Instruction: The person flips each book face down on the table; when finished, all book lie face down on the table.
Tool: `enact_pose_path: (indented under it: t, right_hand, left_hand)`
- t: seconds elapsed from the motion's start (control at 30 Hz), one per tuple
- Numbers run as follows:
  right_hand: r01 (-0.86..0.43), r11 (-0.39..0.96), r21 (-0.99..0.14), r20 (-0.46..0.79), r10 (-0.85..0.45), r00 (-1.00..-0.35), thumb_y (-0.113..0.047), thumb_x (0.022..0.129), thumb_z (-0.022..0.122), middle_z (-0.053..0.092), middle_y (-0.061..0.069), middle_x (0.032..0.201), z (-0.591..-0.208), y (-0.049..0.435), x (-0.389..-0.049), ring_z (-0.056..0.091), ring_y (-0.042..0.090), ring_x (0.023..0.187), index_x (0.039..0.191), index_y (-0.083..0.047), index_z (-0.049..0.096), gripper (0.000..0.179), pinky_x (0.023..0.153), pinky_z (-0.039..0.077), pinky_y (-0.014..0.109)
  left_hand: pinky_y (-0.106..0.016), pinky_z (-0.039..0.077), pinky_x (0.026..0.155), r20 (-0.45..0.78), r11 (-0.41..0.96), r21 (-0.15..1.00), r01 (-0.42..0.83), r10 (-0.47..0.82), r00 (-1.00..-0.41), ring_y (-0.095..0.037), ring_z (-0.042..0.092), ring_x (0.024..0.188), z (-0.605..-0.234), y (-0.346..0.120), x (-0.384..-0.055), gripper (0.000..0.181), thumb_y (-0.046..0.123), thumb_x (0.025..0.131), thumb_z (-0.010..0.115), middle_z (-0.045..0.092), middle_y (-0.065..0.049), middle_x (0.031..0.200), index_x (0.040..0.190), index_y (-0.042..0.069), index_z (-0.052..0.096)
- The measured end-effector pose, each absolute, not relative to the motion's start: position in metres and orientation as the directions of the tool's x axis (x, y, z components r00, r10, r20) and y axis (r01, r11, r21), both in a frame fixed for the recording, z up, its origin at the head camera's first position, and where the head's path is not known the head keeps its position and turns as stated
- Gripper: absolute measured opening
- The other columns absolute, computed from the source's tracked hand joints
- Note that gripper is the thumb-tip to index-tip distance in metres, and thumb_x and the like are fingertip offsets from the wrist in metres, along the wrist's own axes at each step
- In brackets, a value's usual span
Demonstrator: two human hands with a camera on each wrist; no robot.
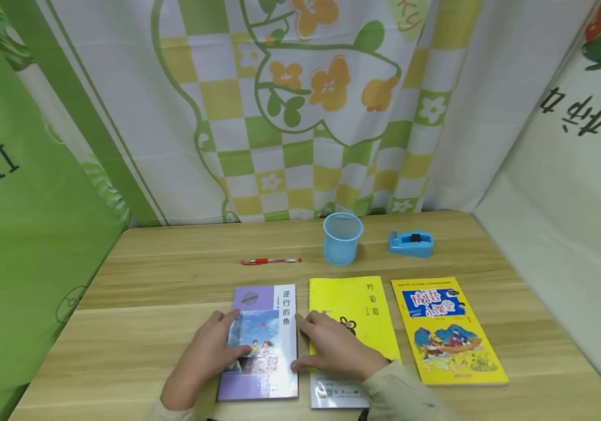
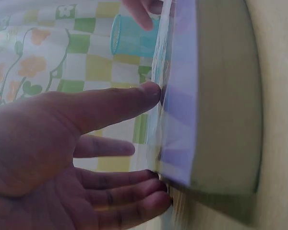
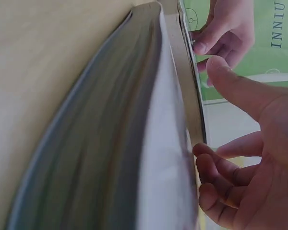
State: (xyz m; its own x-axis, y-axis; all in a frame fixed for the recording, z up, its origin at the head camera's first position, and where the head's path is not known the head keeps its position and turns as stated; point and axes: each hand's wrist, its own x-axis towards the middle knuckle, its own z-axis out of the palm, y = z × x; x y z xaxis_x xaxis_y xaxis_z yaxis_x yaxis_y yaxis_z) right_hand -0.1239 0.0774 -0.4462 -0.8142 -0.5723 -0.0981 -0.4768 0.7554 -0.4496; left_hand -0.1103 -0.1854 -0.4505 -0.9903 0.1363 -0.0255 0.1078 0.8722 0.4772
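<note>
A purple-and-white paperback book [image 1: 261, 327] with a picture of two children lies flat on the wooden table. My left hand [image 1: 208, 345] is at its left side, thumb on the cover and the other fingers extended near the left edge; in the left wrist view the thumb touches the book [image 2: 180, 110]. Across from it, my right hand [image 1: 334, 345] hovers over a yellow book [image 1: 345, 298], hiding part of its cover. Its thumb and fingertips point at the purple book's right edge; contact there is unclear. In the right wrist view its fingers [image 3: 230, 167] are loosely bent and hold nothing.
Another yellow book [image 1: 450, 333] lies slightly turned at the right. Behind the books are a red pen [image 1: 271, 261], a light-blue cup [image 1: 340, 248] and a blue tape dispenser [image 1: 411, 244]. A patterned curtain [image 1: 306, 164] hangs along the table's back edge.
</note>
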Motion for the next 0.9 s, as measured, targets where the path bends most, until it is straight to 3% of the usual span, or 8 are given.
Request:
enact_pose_path:
  t: [0.23,0.57,0.9]
  right_hand:
    - [-0.429,0.758,-0.491,-0.110,-0.542,-0.833,-0.054,0.073,0.084,0.063,0.002,0.118,-0.452,0.072,-0.126,0.053,0.010,0.096,0.147,-0.004,0.051,0.095,0.089,0.050,0.031]
    - [-0.397,0.755,-0.522,-0.111,-0.522,-0.846,-0.049,0.070,0.088,0.064,-0.002,0.114,-0.457,0.070,-0.128,0.052,0.010,0.097,0.146,-0.004,0.052,0.095,0.092,0.049,0.031]
    - [-0.331,0.712,-0.619,-0.131,-0.509,-0.851,-0.044,0.070,0.089,0.061,-0.005,0.116,-0.463,0.074,-0.128,0.050,0.010,0.099,0.148,-0.006,0.050,0.095,0.094,0.049,0.032]
  left_hand:
    - [-0.024,0.042,0.062,-0.040,0.753,0.650,0.103,0.169,-0.985,-0.013,0.046,0.072,-0.460,-0.197,-0.114,0.077,0.012,0.072,0.089,0.057,-0.013,0.107,0.139,-0.005,0.056]
    - [-0.020,0.051,0.066,-0.053,0.603,0.772,0.203,0.379,-0.924,-0.006,0.053,0.075,-0.460,-0.228,-0.114,0.077,-0.003,0.074,0.081,0.055,-0.018,0.118,0.142,-0.013,0.046]
    - [-0.021,0.052,0.066,-0.046,0.524,0.828,0.201,0.420,-0.906,-0.004,0.055,0.074,-0.464,-0.234,-0.115,0.074,-0.002,0.075,0.080,0.052,-0.025,0.127,0.141,-0.015,0.046]
